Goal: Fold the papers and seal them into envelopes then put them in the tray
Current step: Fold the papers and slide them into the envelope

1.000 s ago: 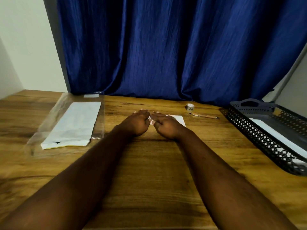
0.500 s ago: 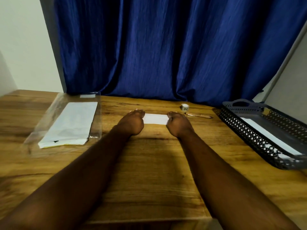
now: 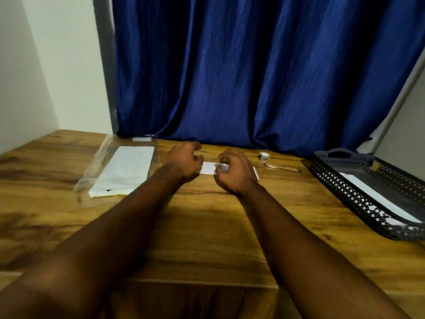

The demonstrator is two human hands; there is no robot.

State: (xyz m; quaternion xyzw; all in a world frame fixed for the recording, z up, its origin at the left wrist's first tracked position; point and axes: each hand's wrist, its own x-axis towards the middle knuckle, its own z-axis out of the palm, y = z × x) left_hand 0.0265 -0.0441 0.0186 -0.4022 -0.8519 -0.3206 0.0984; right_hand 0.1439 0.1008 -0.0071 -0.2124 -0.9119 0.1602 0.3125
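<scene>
- My right hand (image 3: 234, 173) curls over the small white folded paper (image 3: 208, 168), thumb and fingertips pinching it.
- My left hand (image 3: 184, 161) lies curled at the paper's left end; blur hides whether it grips.
- The paper lies flat on the brown wooden table (image 3: 207, 226), well apart from the black mesh tray (image 3: 340, 187) at the right, where a white envelope (image 3: 377, 199) lies.

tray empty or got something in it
Not empty: a flat white piece, likely an envelope, lies inside the tray.
</scene>
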